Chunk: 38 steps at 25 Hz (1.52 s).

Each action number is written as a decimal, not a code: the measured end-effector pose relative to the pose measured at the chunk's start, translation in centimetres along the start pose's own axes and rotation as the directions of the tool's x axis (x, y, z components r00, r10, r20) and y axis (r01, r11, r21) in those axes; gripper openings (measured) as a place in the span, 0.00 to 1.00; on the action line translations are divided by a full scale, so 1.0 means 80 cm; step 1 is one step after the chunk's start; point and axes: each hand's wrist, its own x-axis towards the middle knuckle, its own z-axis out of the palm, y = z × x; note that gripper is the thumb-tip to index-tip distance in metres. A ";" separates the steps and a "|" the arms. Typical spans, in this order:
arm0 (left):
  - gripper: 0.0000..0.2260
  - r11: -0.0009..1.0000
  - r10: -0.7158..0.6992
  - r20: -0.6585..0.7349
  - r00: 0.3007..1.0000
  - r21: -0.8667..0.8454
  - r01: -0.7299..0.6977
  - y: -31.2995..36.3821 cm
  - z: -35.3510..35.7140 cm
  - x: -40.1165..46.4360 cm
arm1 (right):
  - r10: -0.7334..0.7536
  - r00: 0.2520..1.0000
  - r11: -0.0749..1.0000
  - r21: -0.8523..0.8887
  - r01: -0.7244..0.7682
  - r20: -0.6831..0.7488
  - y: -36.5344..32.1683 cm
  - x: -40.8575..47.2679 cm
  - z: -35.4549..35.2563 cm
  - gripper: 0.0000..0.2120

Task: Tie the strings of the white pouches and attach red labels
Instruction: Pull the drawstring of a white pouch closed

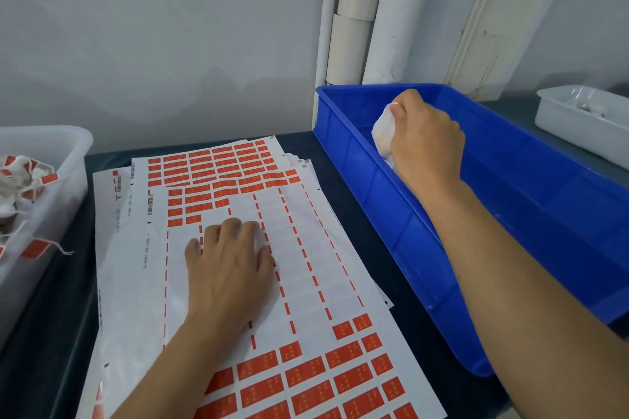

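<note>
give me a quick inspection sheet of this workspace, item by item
surface: dark table, mostly covered.
job's things: label sheets stacked, top one partly used; white pouch in the blue crate; labelled pouches in the clear bin on the left.
clutter: white tray at far right, contents unclear.
hands: left hand rests flat on the top sheet; right hand grips the pouch.
cables: nothing seen.
surroundings: grey wall, white pipes behind the crate.
</note>
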 end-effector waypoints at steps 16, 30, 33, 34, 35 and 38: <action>0.05 0.588 -0.254 -0.136 0.958 -0.808 0.041 -0.013 -0.025 0.008 | -0.294 0.791 0.534 0.779 -0.330 0.537 -0.180 -0.123 0.077 0.04; 0.04 0.364 -0.333 0.001 0.943 -0.922 0.130 -0.025 -0.024 0.014 | 0.059 0.843 0.242 0.811 -0.532 0.535 -0.171 -0.166 0.097 0.05; 0.05 0.290 -0.310 0.003 0.951 -0.952 0.098 -0.028 -0.026 0.016 | 0.027 0.838 0.272 0.803 -0.530 0.545 -0.174 -0.166 0.094 0.05; 0.06 0.264 -0.289 0.009 0.957 -0.960 0.089 -0.029 -0.027 0.017 | 0.023 0.837 0.295 0.797 -0.528 0.546 -0.175 -0.167 0.094 0.05; 0.07 0.250 -0.271 0.019 0.963 -0.964 0.089 -0.031 -0.027 0.017 | 0.028 0.841 0.309 0.795 -0.521 0.540 -0.175 -0.167 0.094 0.04; 0.07 0.302 -0.257 0.038 0.966 -0.946 0.117 -0.031 -0.025 0.019 | 0.054 0.862 0.318 0.810 -0.493 0.504 -0.176 -0.167 0.094 0.03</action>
